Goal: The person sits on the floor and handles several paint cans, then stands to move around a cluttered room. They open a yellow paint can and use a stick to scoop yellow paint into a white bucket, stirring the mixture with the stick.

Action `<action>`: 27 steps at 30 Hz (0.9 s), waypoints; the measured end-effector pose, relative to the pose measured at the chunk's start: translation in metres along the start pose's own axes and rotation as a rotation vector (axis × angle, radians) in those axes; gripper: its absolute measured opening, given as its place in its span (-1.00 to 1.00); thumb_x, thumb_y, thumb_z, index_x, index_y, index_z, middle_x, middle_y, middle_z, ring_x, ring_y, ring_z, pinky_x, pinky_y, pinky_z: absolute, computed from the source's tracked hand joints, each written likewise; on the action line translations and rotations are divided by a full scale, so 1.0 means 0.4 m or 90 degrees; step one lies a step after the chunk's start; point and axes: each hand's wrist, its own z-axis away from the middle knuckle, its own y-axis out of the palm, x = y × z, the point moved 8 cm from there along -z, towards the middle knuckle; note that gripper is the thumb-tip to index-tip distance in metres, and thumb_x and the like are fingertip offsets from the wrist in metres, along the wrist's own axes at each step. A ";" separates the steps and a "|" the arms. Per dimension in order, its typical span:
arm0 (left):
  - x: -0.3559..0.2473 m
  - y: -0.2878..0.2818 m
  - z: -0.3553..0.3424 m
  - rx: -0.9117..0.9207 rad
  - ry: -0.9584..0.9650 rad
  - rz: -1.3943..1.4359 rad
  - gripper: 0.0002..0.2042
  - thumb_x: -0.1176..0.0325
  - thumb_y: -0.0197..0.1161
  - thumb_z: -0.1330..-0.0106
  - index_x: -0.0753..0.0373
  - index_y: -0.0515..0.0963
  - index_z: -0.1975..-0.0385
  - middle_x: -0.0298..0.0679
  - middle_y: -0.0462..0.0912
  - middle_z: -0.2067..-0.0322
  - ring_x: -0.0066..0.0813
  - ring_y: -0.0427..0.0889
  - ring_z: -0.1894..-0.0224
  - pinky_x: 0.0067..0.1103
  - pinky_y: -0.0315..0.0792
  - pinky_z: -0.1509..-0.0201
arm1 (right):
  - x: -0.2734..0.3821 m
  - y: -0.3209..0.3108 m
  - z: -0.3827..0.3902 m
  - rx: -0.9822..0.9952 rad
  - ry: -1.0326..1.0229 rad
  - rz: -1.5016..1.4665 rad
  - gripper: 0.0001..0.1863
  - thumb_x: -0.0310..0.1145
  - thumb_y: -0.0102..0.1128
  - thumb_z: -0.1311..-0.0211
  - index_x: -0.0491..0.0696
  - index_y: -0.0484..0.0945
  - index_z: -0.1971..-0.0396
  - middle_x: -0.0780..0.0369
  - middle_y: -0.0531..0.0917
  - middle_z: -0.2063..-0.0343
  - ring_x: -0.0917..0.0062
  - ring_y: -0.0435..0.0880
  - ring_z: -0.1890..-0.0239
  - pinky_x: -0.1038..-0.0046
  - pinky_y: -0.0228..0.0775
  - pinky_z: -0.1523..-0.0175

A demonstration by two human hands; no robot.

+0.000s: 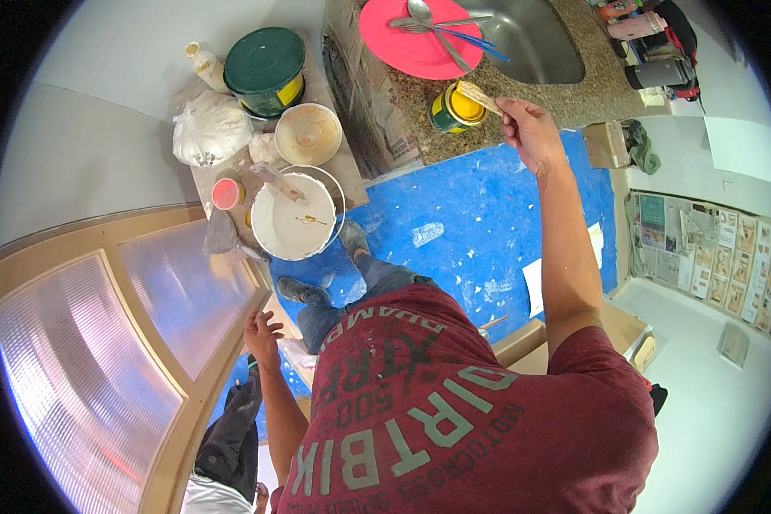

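My right hand is closed on one end of a pale flat stick. The stick's other end lies over the mouth of a small can of yellow paint on the counter. My left hand hangs low beside the door frame, its fingers loosely bent and apart, with nothing in it. In front of me stands a white bucket of white paint, with a thin yellow streak on the surface. A paint-smeared brush leans over its rim.
Beside the bucket are a stained tub, a green-lidded bucket, a white plastic bag and a pink-topped cup. A pink plate with cutlery sits by the sink. Blue sheeting covers the floor. A glazed door stands left; another person's dark-clad leg shows behind it.
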 end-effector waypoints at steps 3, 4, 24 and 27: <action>0.029 0.002 0.007 0.003 -0.014 0.010 -0.55 0.23 0.14 -0.54 0.35 0.38 -0.30 -0.02 0.70 0.09 -0.39 0.73 0.40 -0.58 0.53 0.49 | -0.001 -0.008 -0.008 0.001 0.005 0.008 -0.73 -0.25 0.34 -0.38 0.00 0.53 0.50 0.40 0.47 0.60 0.70 0.32 0.62 0.58 0.07 0.54; 0.037 -0.005 0.009 0.002 -0.012 0.009 -0.55 0.22 0.14 -0.54 0.34 0.39 -0.30 -0.03 0.70 0.08 -0.38 0.73 0.40 -0.58 0.52 0.49 | -0.004 0.003 -0.009 0.008 0.006 -0.006 -0.73 -0.24 0.33 -0.39 0.00 0.54 0.49 0.40 0.47 0.60 0.70 0.32 0.62 0.58 0.06 0.54; -0.279 0.310 -0.055 0.128 0.157 0.152 -0.51 0.10 0.17 -0.56 0.31 0.49 -0.33 -0.20 0.67 0.09 -0.48 0.69 0.24 -0.54 0.66 0.23 | -0.311 0.945 0.126 0.515 -0.396 0.715 -0.31 0.22 0.43 -0.10 -0.03 0.62 -0.05 0.14 0.70 0.47 0.23 0.74 0.37 0.23 0.56 0.21; -0.260 0.309 -0.055 0.097 0.137 0.207 -0.51 0.21 0.28 -0.50 0.39 0.50 -0.30 -0.17 0.71 0.23 -0.51 0.69 0.35 -0.54 0.68 0.32 | -0.306 0.918 0.174 0.437 -0.512 0.754 -0.37 0.20 0.41 -0.11 -0.02 0.66 0.02 0.09 0.72 0.41 0.21 0.74 0.33 0.22 0.56 0.19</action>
